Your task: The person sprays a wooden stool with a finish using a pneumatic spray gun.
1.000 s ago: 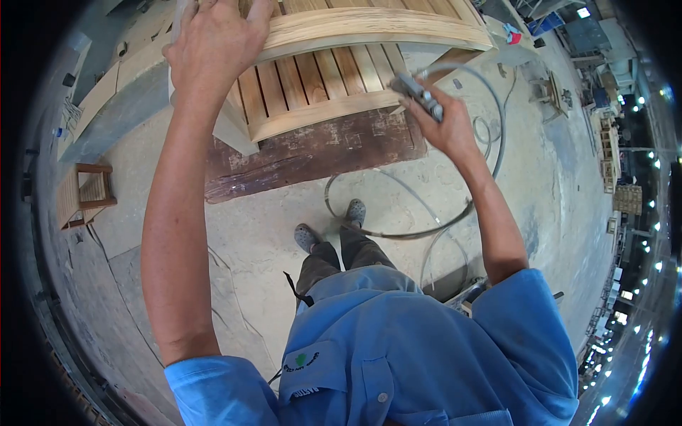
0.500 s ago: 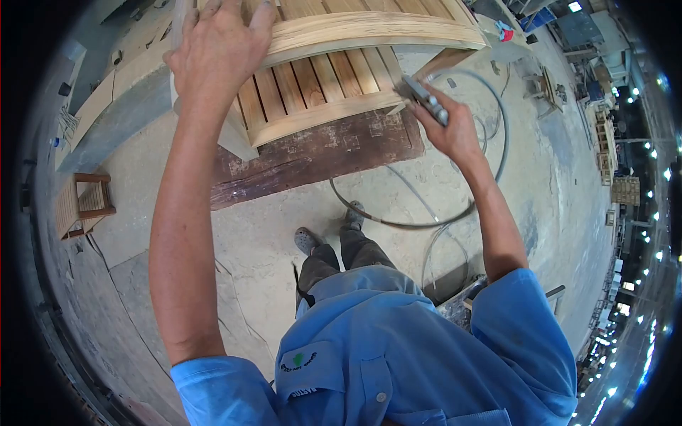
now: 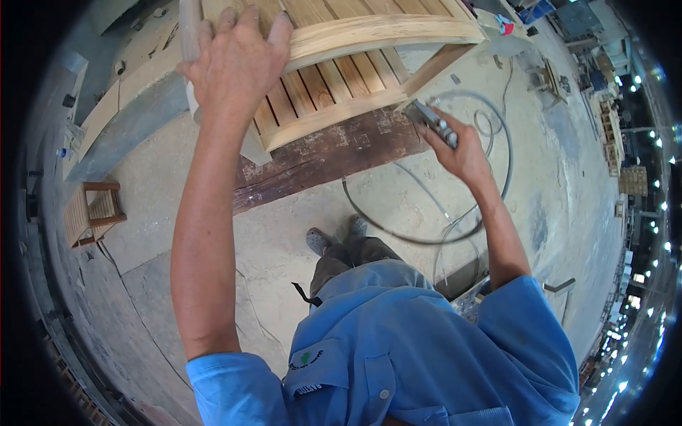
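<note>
A pale slatted wooden piece of furniture (image 3: 387, 30), with a second slatted level (image 3: 320, 89) beneath its top rail, stands in front of me. My left hand (image 3: 238, 64) lies with fingers spread over its upper left corner. On the other side, my right hand (image 3: 465, 149) is wrapped round a grey metal hand tool (image 3: 432, 122) with rounded knobs at its near end; its exact kind is unclear. The tool's far end is right by the lower right corner of the frame, near the leg (image 3: 437, 67).
Beneath the furniture is a worn brown board (image 3: 334, 153). A grey hose (image 3: 509, 160) loops across the concrete floor to the right. At left are a long grey-sided bench (image 3: 135, 117) and a small slatted wooden stool (image 3: 94, 213). Pallets (image 3: 632, 181) stand far right.
The whole scene has shifted rightward and slightly down in view. My right hand and the tool sit a little lower near the corner. My left hand keeps its place on the furniture.
</note>
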Action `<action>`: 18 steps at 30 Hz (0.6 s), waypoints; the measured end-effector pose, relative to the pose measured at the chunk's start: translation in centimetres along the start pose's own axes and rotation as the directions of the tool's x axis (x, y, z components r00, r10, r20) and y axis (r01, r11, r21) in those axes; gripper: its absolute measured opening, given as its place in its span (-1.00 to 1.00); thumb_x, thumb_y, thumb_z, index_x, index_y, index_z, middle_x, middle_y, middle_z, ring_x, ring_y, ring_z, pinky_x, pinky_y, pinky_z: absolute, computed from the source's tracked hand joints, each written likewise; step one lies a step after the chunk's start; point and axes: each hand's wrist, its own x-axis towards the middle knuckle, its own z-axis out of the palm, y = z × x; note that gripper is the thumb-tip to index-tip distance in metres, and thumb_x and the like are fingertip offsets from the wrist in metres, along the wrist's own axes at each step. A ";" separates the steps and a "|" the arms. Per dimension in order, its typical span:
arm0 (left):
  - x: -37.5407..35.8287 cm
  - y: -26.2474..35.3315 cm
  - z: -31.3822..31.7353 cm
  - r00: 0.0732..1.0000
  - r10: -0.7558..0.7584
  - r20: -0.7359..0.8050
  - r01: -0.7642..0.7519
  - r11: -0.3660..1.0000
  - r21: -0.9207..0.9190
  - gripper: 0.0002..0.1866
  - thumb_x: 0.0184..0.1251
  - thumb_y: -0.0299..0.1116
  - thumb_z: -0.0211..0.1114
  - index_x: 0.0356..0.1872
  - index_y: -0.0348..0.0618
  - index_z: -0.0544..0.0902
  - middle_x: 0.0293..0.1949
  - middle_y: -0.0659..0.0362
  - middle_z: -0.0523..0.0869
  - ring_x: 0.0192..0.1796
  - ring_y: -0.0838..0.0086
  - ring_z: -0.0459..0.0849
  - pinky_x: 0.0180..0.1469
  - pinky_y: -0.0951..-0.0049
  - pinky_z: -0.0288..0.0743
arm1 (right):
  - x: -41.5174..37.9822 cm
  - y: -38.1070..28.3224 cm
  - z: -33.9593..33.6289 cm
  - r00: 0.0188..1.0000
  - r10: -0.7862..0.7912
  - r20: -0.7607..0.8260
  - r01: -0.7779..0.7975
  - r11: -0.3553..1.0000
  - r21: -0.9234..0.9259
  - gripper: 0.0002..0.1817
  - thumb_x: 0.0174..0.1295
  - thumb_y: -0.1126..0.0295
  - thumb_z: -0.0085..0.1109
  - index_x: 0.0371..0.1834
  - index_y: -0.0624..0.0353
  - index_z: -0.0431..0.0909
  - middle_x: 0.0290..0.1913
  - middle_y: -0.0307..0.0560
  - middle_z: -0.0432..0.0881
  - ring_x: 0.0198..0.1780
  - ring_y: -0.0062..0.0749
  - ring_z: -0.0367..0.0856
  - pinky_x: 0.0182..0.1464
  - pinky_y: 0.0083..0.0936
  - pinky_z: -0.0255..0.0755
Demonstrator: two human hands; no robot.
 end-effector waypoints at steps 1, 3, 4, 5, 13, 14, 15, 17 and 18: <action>0.0 0.0 0.0 1.000 -0.015 -0.011 0.016 0.999 0.033 -0.36 0.32 0.18 0.00 0.27 0.00 0.54 0.37 0.15 0.45 0.42 0.15 0.33 0.25 -0.32 0.22 | -0.5 -0.2 0.2 0.999 0.030 -0.035 -0.027 0.996 0.082 -0.54 0.18 0.22 0.33 0.09 0.26 0.61 -0.47 0.27 0.65 -0.39 0.05 0.72 -0.31 -0.28 0.54; -0.1 -0.4 0.3 1.000 -0.021 -0.003 0.021 0.997 0.073 -0.36 0.32 0.17 0.00 0.26 0.00 0.54 0.36 0.15 0.46 0.42 0.16 0.34 0.25 -0.32 0.22 | -0.3 -0.2 0.7 0.991 0.113 -0.077 -0.097 0.977 0.188 -0.55 0.19 0.26 0.33 0.08 0.30 0.60 -0.39 0.31 0.66 -0.29 0.03 0.74 -0.26 -0.34 0.55; -0.1 -0.4 0.5 1.000 -0.016 0.006 0.015 0.995 0.101 -0.37 0.32 0.17 0.00 0.26 0.00 0.55 0.35 0.14 0.47 0.41 0.16 0.35 0.24 -0.32 0.23 | -0.2 -0.3 0.8 0.991 0.114 -0.073 -0.098 0.974 0.202 -0.55 0.19 0.26 0.33 0.08 0.30 0.60 -0.39 0.31 0.66 -0.29 0.03 0.74 -0.26 -0.34 0.55; -0.1 -0.4 0.6 1.000 -0.011 0.006 0.011 0.993 0.117 -0.37 0.32 0.17 0.00 0.26 0.00 0.55 0.35 0.14 0.47 0.41 0.16 0.35 0.24 -0.32 0.23 | 0.0 -0.9 0.6 0.984 0.179 0.009 -0.176 0.961 0.212 -0.55 0.19 0.26 0.34 0.08 0.31 0.60 -0.35 0.31 0.67 -0.25 0.02 0.75 -0.24 -0.35 0.56; 0.2 -0.3 0.5 0.999 0.008 -0.043 -0.006 1.000 0.024 -0.43 0.34 0.10 0.02 0.15 -0.10 0.61 0.28 0.08 0.52 0.38 0.06 0.36 0.17 -0.49 0.18 | -2.2 -3.1 4.1 0.993 -0.006 0.117 -0.049 0.887 0.459 -0.49 0.17 0.17 0.38 0.10 0.28 0.60 -0.23 0.28 0.71 -0.23 0.04 0.74 -0.24 -0.30 0.59; 0.3 -0.3 0.6 0.999 0.019 -0.046 -0.017 0.999 0.039 -0.43 0.34 0.10 0.02 0.15 -0.10 0.61 0.28 0.08 0.52 0.38 0.06 0.36 0.17 -0.49 0.18 | -2.1 -2.6 3.9 0.994 -0.005 0.109 -0.048 0.879 0.474 -0.49 0.17 0.17 0.38 0.10 0.28 0.60 -0.23 0.28 0.71 -0.23 0.04 0.74 -0.24 -0.30 0.59; 0.3 -0.4 0.7 0.999 0.020 -0.038 -0.020 1.000 0.005 -0.43 0.34 0.09 0.02 0.16 -0.08 0.60 0.28 0.08 0.52 0.39 0.07 0.36 0.18 -0.47 0.19 | -1.9 -2.0 3.5 0.993 0.040 0.108 -0.084 0.893 0.443 -0.50 0.17 0.19 0.38 0.09 0.29 0.60 -0.23 0.28 0.70 -0.23 0.05 0.74 -0.25 -0.30 0.59; 0.4 -0.4 0.6 0.999 0.026 -0.029 -0.026 1.000 -0.006 -0.43 0.34 0.09 0.02 0.18 -0.07 0.59 0.28 0.08 0.51 0.39 0.09 0.35 0.19 -0.45 0.20 | -1.4 -0.1 3.4 0.996 -0.004 -0.088 0.039 0.917 0.397 -0.53 0.17 0.22 0.37 0.06 0.31 0.61 -0.27 0.28 0.70 -0.25 0.02 0.75 -0.31 -0.30 0.58; 0.5 -0.2 0.5 1.000 -0.002 -0.006 0.002 1.000 -0.011 -0.44 0.34 0.08 0.03 0.19 -0.06 0.59 0.30 0.09 0.50 0.41 0.10 0.33 0.19 -0.44 0.20 | -1.2 0.8 3.3 0.996 -0.001 -0.088 0.038 0.907 0.419 -0.53 0.17 0.22 0.37 0.06 0.31 0.61 -0.27 0.28 0.70 -0.25 0.02 0.75 -0.31 -0.30 0.58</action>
